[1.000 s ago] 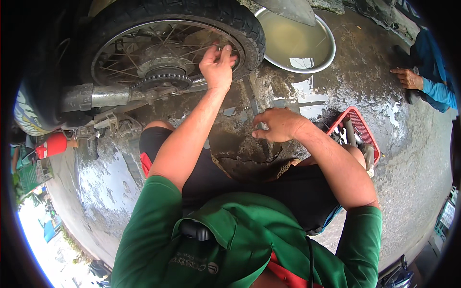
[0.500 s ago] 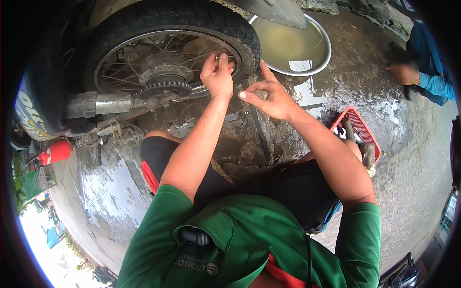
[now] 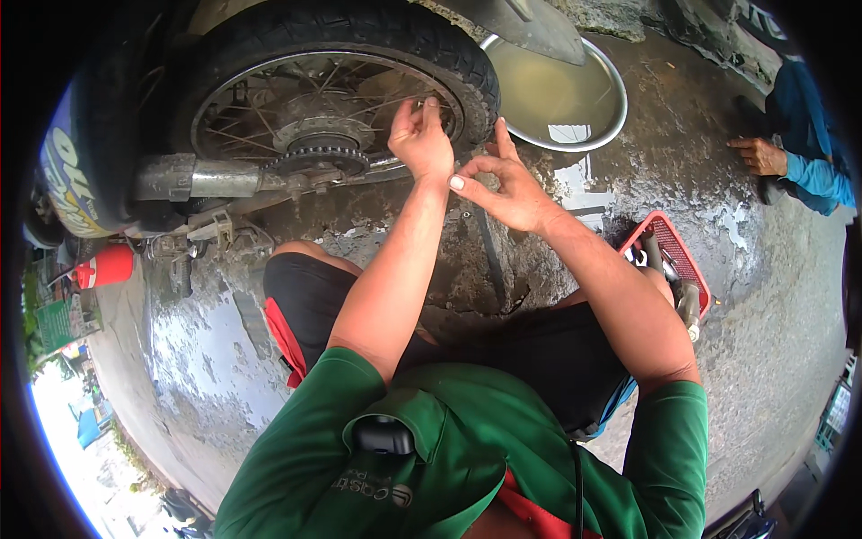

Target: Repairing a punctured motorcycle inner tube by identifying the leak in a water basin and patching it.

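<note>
A big round wheel with a black rubber tyre and thin metal spokes [image 3: 328, 133] is at the far left, in front of the person. A toothed metal ring [image 3: 319, 163] sits on its near side, close to the middle. A thick silver metal tube [image 3: 215, 178] runs from there to the left.

The left hand [image 3: 424, 144] is at the right part of the wheel, by the inside of the rim. Its fingers are curled and narrow, with the thumb sticking up. I cannot tell if it holds something small. The right hand [image 3: 509, 190] is just to the right of it, with nothing in it. It is loosely spread: one finger points far, at the edge of the tyre, and the thumb is close by the left wrist. I cannot tell if that finger touches the tyre.

Far and to the right of the wheel, a round silver metal bowl [image 3: 620, 110] holds cloudy yellow water. A grey curved flap [image 3: 530, 29] hangs over part of it. On the right, a red plastic basket with holes [image 3: 690, 260] has metal tools in it. At the far right is another person's hand [image 3: 763, 156], with a blue sleeve [image 3: 819, 182]. A red round tub [image 3: 111, 266] is on the left.
</note>
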Demonstrator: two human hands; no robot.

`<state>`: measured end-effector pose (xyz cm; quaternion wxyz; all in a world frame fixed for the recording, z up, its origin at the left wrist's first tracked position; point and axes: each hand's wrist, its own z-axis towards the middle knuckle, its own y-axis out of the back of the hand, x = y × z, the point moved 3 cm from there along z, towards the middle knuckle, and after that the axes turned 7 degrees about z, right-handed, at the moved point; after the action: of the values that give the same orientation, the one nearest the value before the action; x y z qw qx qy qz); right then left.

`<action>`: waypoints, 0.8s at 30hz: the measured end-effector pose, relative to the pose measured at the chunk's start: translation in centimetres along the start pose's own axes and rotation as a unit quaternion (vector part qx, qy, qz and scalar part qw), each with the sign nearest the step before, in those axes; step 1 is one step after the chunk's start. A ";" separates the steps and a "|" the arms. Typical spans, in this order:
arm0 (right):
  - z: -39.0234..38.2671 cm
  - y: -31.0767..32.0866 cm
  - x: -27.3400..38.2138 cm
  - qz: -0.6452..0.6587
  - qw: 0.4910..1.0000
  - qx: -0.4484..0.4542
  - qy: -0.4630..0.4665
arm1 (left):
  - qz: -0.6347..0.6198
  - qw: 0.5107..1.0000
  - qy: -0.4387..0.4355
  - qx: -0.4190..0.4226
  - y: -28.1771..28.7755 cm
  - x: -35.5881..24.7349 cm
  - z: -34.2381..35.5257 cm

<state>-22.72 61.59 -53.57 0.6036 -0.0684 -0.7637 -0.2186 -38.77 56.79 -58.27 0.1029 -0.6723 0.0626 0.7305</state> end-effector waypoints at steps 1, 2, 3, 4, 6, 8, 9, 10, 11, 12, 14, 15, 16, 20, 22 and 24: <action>0.1 0.0 -0.1 -0.001 1.000 0.003 0.003 | -0.006 1.000 -0.004 -0.001 -0.3 0.1 -0.1; 0.1 0.1 -0.1 -0.004 1.000 0.003 0.007 | -0.011 1.000 -0.009 -0.003 -0.5 0.3 -0.2; 0.1 0.1 -0.2 -0.007 1.000 0.002 0.011 | -0.017 1.000 -0.013 -0.004 -0.4 0.3 -0.2; 0.2 0.1 -0.2 -0.010 1.000 0.000 0.015 | -0.017 1.000 -0.015 -0.007 -0.2 0.4 0.0; 0.2 0.1 -0.2 0.002 1.000 0.000 0.018 | -0.007 0.999 -0.035 0.007 0.0 0.4 -0.2; 0.1 0.2 -0.2 0.028 0.999 -0.006 0.025 | -0.001 0.999 -0.044 0.014 -0.1 0.4 -0.3; 0.0 0.2 -0.2 0.028 0.999 -0.006 0.024 | -0.020 0.999 -0.028 0.009 -0.1 0.6 -0.3; 0.1 0.1 -0.2 0.032 0.999 -0.008 0.032 | -0.039 0.999 -0.014 0.005 -0.3 0.5 -0.1; 0.1 0.1 -0.2 0.036 0.999 -0.009 0.040 | -0.058 0.998 0.000 0.001 -0.5 0.5 0.0; 0.2 0.2 -0.2 0.039 0.998 -0.011 0.049 | -0.060 0.998 0.000 0.003 -0.6 0.4 0.0; 0.1 0.2 -0.3 0.041 0.998 -0.015 0.051 | -0.037 0.999 0.001 0.000 -0.5 0.2 -0.1; 0.0 0.1 -0.3 0.045 0.997 -0.015 0.053 | -0.025 1.000 0.001 -0.003 -0.5 0.0 -0.2; 0.0 0.1 -0.2 0.048 0.997 -0.016 0.055 | -0.027 1.000 0.001 -0.003 -0.6 -0.1 -0.4; 0.0 0.3 -0.1 0.035 0.998 -0.015 0.058 | -0.053 0.998 0.035 -0.005 -0.9 -0.2 -0.6; 0.0 0.3 -0.1 0.037 0.998 -0.015 0.058 | -0.068 0.997 0.044 0.009 -0.7 -0.2 -0.6; 0.1 0.3 -0.1 0.043 0.997 -0.016 0.057 | -0.075 0.996 0.049 0.017 -0.8 -0.2 -0.5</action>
<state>-22.65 61.95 -53.61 0.6535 -0.0980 -0.7210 -0.2085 -38.09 57.43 -58.11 0.1652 -0.7085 0.0291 0.6855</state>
